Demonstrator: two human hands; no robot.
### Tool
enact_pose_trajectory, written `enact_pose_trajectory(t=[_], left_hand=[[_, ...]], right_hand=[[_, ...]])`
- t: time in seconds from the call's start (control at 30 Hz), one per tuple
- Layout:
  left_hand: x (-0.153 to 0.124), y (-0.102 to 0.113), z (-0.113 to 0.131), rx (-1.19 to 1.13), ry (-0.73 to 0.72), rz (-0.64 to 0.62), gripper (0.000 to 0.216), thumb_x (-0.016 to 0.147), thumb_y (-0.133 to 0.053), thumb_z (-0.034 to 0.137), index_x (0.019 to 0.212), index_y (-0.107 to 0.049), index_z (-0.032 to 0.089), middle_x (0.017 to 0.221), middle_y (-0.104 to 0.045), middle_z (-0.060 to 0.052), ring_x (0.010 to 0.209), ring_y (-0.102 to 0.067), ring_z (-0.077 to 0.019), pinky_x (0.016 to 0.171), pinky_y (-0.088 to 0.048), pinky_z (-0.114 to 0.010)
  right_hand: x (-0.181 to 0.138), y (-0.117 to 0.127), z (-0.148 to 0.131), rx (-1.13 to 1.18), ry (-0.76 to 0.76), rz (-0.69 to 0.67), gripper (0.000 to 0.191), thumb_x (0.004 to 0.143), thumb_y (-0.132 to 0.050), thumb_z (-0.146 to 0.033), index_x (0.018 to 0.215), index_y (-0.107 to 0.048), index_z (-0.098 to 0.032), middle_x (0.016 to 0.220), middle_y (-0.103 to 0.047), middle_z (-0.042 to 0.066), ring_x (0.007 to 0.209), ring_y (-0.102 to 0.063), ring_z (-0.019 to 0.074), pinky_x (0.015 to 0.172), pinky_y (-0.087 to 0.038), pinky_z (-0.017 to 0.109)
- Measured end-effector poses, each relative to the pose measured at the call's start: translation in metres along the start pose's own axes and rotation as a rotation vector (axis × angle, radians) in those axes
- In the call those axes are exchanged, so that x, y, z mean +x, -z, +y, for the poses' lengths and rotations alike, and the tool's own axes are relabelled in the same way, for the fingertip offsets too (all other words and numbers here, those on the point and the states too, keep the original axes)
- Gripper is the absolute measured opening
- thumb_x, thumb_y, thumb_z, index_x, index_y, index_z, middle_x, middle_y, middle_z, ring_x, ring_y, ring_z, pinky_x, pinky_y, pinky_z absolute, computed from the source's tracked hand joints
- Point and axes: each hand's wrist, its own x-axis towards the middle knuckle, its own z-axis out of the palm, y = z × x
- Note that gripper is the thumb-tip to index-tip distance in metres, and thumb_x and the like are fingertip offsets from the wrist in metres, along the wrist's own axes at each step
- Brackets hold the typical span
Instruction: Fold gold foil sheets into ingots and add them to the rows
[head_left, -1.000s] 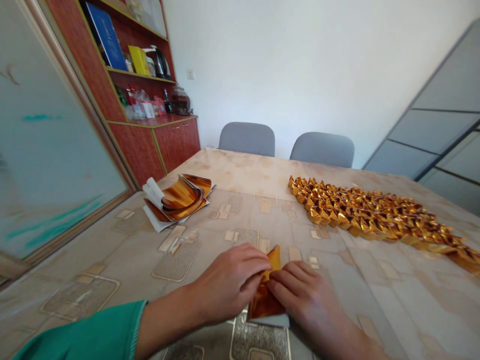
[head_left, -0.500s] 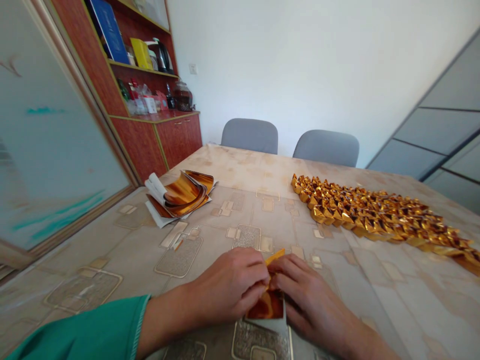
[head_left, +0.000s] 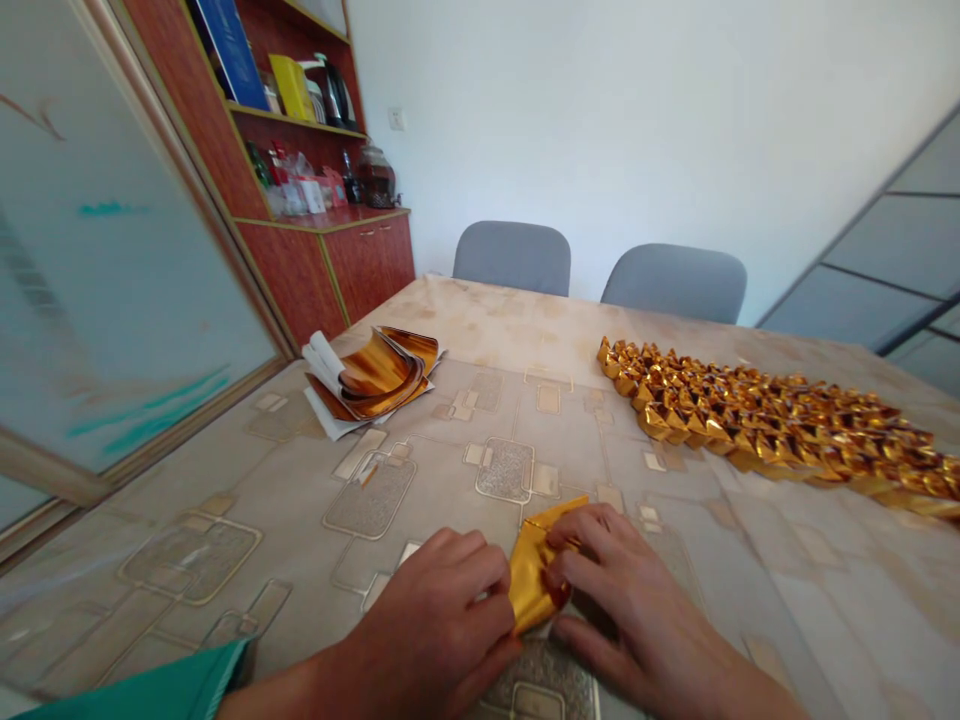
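Note:
A piece of gold foil paper (head_left: 534, 572), partly folded, lies on the patterned tablecloth between my hands. My left hand (head_left: 442, 620) pinches its near left edge with curled fingers. On the other side, my right hand (head_left: 619, 590) has its fingertips bent onto the foil's right part, covering some of it. Farther off at the left sits a loose stack of gold foil sheets (head_left: 375, 375) with curled edges and white backing. To the right are rows of folded gold foil pieces (head_left: 765, 415), packed closely together.
The tablecloth (head_left: 450, 480) covers the whole table. Two grey chairs (head_left: 511, 257) stand at its far side. A red-brown cabinet (head_left: 367, 265) with bottles, a kettle and a glass jar is at the back left, beside a sliding glass door (head_left: 150, 300).
My left hand has moved down and left along the foil, which now shows a broad gold face where a darker sheet end was visible. The view has shifted slightly.

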Motion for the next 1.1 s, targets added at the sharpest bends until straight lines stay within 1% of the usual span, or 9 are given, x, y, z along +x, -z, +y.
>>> enact_pose_trajectory(t=[0.13,0.3,0.47,0.63,0.7,0.77,0.83,0.93,1.1], left_hand=[[-0.003,0.0,0.001,-0.087,0.14,-0.008,0.01,0.091,-0.056,0.017,0.083,-0.061,0.02,0.087,-0.061,-0.002,0.081,-0.051,-0.0189,0.072,-0.038,-0.033],[-0.001,0.0,0.003,-0.148,0.25,0.01,0.01,0.084,-0.067,0.022,0.079,-0.06,0.019,0.087,-0.06,-0.002,0.083,-0.051,-0.0199,0.072,-0.036,-0.033],[0.0,-0.003,0.001,-0.083,0.284,0.059,0.013,0.082,-0.066,0.016,0.073,-0.057,0.019,0.082,-0.057,-0.001,0.078,-0.049,-0.0194,0.068,-0.034,-0.032],[-0.001,-0.003,-0.001,-0.048,0.222,0.084,0.011,0.084,-0.067,0.02,0.078,-0.057,0.019,0.085,-0.06,-0.002,0.079,-0.052,-0.0196,0.068,-0.039,-0.032],[-0.003,-0.001,0.001,-0.013,0.101,0.099,0.003,0.091,-0.059,0.018,0.092,-0.061,0.019,0.093,-0.064,-0.003,0.084,-0.055,-0.0192,0.073,-0.043,-0.032],[-0.006,0.001,0.004,0.041,-0.041,0.107,0.018,0.097,-0.05,0.017,0.112,-0.059,0.018,0.105,-0.067,-0.005,0.093,-0.058,-0.0191,0.084,-0.045,-0.034],[-0.01,0.0,0.007,0.091,-0.108,0.105,0.027,0.099,-0.047,0.024,0.124,-0.055,0.016,0.114,-0.068,-0.006,0.099,-0.059,-0.0202,0.094,-0.043,-0.037],[-0.015,-0.006,0.009,0.134,-0.092,0.106,0.031,0.099,-0.047,0.034,0.121,-0.058,0.015,0.109,-0.07,-0.006,0.094,-0.06,-0.021,0.093,-0.044,-0.038],[-0.021,-0.013,0.007,0.148,-0.083,0.14,0.03,0.099,-0.046,0.034,0.117,-0.061,0.015,0.101,-0.071,-0.005,0.088,-0.059,-0.0207,0.092,-0.045,-0.038]], right_hand=[[0.004,-0.007,0.003,0.048,-0.02,0.092,0.014,0.095,-0.056,-0.016,0.082,-0.058,-0.023,0.099,-0.06,0.002,0.096,-0.051,0.0213,0.085,-0.043,0.038],[0.007,-0.019,0.005,0.004,-0.057,0.165,0.018,0.091,-0.058,-0.011,0.076,-0.056,-0.02,0.092,-0.06,0.003,0.089,-0.051,0.0223,0.08,-0.042,0.039],[0.01,-0.022,0.004,-0.061,-0.038,0.218,0.015,0.088,-0.057,-0.009,0.077,-0.056,-0.02,0.089,-0.06,0.004,0.087,-0.05,0.0233,0.079,-0.042,0.041],[0.012,-0.024,0.004,-0.11,-0.03,0.244,0.013,0.087,-0.057,-0.011,0.077,-0.056,-0.02,0.086,-0.061,0.005,0.085,-0.05,0.0236,0.075,-0.042,0.039],[0.011,-0.026,0.004,-0.127,-0.025,0.257,0.013,0.087,-0.056,-0.013,0.077,-0.057,-0.02,0.086,-0.061,0.005,0.084,-0.049,0.0237,0.075,-0.041,0.039],[0.011,-0.028,0.005,-0.136,-0.02,0.264,0.012,0.087,-0.057,-0.012,0.078,-0.058,-0.02,0.086,-0.061,0.005,0.084,-0.049,0.0238,0.075,-0.041,0.039],[0.011,-0.029,0.006,-0.146,-0.024,0.261,0.011,0.085,-0.058,-0.011,0.079,-0.059,-0.02,0.086,-0.06,0.005,0.085,-0.048,0.0241,0.076,-0.041,0.04],[0.011,-0.031,0.005,-0.176,-0.032,0.254,0.01,0.084,-0.059,-0.011,0.079,-0.059,-0.02,0.088,-0.06,0.006,0.086,-0.048,0.0247,0.076,-0.041,0.04],[0.011,-0.033,0.006,-0.252,-0.049,0.251,0.01,0.085,-0.058,-0.013,0.079,-0.059,-0.021,0.088,-0.061,0.006,0.084,-0.048,0.0255,0.075,-0.041,0.041]])
